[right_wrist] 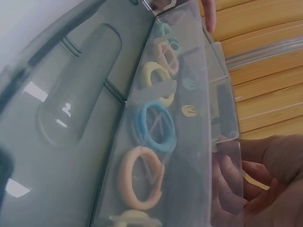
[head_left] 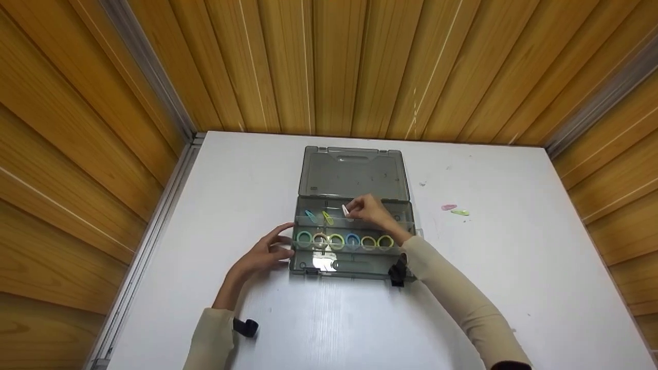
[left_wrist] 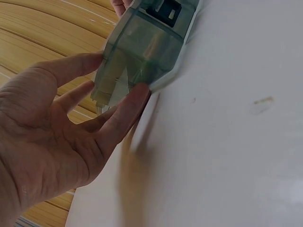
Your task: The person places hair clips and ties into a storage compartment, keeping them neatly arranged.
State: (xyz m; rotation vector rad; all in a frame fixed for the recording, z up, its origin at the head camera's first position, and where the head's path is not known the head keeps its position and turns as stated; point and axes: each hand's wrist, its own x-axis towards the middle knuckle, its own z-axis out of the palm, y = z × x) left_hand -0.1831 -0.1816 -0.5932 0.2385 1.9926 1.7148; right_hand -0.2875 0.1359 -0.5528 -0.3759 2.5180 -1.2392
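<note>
A smoky see-through organizer box lies with its lid swung back. My right hand pinches a white hair clip over the far row, where a blue hair clip and a yellow-green hair clip sit side by side. Rings like hair ties, one of them blue, line the middle row; the blue ring shows again in the right wrist view. With spread, fairly straight fingers, my left hand touches the left side of the box.
On the white table, right of the box, lie a pink hair clip and a green hair clip. Wood-patterned walls rise behind and beside the table. A black strap overlaps the box's front right corner.
</note>
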